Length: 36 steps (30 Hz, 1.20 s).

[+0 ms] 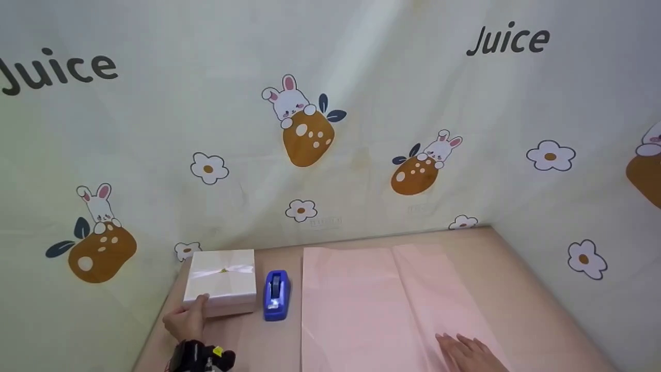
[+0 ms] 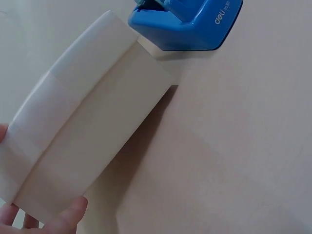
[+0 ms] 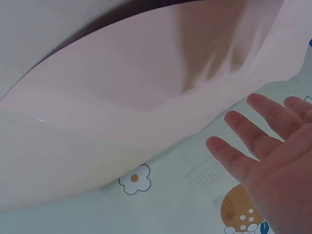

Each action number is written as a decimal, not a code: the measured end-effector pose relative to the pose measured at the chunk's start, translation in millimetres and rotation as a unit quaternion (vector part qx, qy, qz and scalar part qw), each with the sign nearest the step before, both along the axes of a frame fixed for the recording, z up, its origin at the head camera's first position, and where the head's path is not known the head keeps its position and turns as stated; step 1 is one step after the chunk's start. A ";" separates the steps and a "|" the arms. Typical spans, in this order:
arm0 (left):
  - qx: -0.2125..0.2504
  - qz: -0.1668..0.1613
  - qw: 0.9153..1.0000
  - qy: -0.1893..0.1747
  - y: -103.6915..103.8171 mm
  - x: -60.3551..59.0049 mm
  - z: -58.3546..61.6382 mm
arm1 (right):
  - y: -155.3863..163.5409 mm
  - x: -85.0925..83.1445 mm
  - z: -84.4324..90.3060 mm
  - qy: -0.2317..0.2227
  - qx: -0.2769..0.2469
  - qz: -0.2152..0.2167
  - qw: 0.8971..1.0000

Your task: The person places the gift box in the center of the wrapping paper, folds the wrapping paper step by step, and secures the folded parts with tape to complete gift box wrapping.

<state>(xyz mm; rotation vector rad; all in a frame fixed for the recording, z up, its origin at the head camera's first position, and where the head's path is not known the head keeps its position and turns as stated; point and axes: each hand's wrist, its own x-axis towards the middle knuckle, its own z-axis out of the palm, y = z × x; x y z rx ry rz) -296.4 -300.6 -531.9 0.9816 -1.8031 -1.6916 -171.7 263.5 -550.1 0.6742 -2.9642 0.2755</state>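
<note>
While gripping the ribboned white gift box (image 1: pixel 227 285) at the tabletop's (image 1: pixel 542 310) left by its near corner with the left hand (image 1: pixel 186 318), probably for steadiness, holds the right hand (image 1: pixel 469 354) open over the creased pink paper (image 1: pixel 356 310), perhaps to flatten it. Has the blue Deli tape dispenser (image 1: pixel 276 302) between both, presumably for easy reach. With the box's underside hidden, cannot tell resting from slight lifting, nor, at the right hand, touching from hovering; loses the paper's near edge below the head view.
</note>
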 end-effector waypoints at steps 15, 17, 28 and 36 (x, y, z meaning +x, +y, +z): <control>0.116 -0.029 0.993 -0.021 -18.8 -9.7 -22.3 | -8.6 3.7 -1.5 -0.035 -0.027 -0.041 0.998; 0.132 -0.039 0.990 -0.028 -23.8 -15.6 -31.3 | -10.3 3.6 -1.5 -0.036 -0.029 -0.042 0.998; 0.175 -0.101 0.979 0.004 26.8 26.9 31.2 | -29.4 6.9 0.4 0.012 -0.091 -0.032 0.995; 0.242 -0.186 0.950 0.060 61.2 51.3 45.7 | -53.1 4.6 1.8 0.038 -0.157 0.006 0.987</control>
